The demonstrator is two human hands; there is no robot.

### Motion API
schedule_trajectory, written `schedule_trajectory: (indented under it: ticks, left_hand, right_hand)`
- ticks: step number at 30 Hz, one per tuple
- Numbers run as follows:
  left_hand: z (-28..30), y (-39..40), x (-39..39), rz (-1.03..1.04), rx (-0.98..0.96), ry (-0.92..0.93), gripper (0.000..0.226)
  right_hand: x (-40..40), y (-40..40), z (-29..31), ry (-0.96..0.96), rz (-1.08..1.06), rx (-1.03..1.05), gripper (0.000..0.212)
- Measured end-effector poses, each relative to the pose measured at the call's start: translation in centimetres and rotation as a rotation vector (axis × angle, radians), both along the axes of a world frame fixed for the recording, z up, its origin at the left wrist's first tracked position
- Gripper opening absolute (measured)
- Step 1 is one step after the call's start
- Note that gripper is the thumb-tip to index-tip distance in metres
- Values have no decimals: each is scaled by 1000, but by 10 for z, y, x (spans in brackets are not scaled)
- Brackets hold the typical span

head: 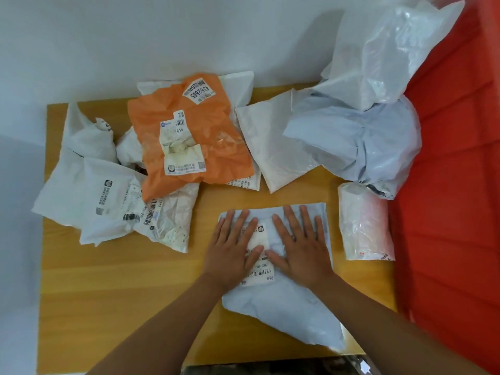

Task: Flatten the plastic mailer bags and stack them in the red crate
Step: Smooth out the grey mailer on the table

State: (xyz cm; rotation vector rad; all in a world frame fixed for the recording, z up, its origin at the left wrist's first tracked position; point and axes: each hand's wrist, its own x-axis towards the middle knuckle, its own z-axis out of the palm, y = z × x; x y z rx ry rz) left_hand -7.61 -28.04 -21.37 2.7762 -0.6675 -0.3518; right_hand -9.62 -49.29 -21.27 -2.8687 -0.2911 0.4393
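I am looking down at a wooden worktop (113,307) that is carrying a spread of plastic mailer bags. Along its left edge, crumpled white mailers (108,201) are lying in a loose heap, their printed labels facing up. Just beside them, toward the far edge, an orange mailer (211,147) is resting partly on top of the white ones. Right of it, a plain white mailer (273,150) is lying tilted near the middle of the far edge.

Toward the near edge, right of centre, a pale blue mailer (284,312) is lying flat with a white shipping label (259,255) on top. My left hand (232,253) is pressing on its far left part, fingers straight and spread, grasping nothing. My right hand (300,247) is pressing just beside it in the same way, palm down, fingers released and fanned out. The two thumbs are nearly touching over the label.

Further right, a small translucent bag (365,226) is lying at the right edge. Beyond it, at the far right corner, puffy pale blue and clear bags (373,115) are piling up, leaning against the red crate (454,185), which is standing against the worktop's right edge.
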Motion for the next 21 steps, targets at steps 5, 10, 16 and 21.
schedule_trajectory:
  ticks: [5, 10, 16, 21]
  left_hand:
    - [-2, 18, 17, 22, -54, -38, 59]
    - [-4, 27, 18, 21, -56, -66, 59]
    - [-6, 26, 15, 13, 19, -106, 61]
    - [-12, 26, 13, 3, 25, -152, 62]
  right_hand:
    - [24, 10, 6, -41, 12, 2, 73]
    - [36, -2, 2, -144, 173, 4, 70]
    - [36, -1, -3, -123, 290, -56, 76]
    - [34, 0, -6, -136, 296, -78, 77]
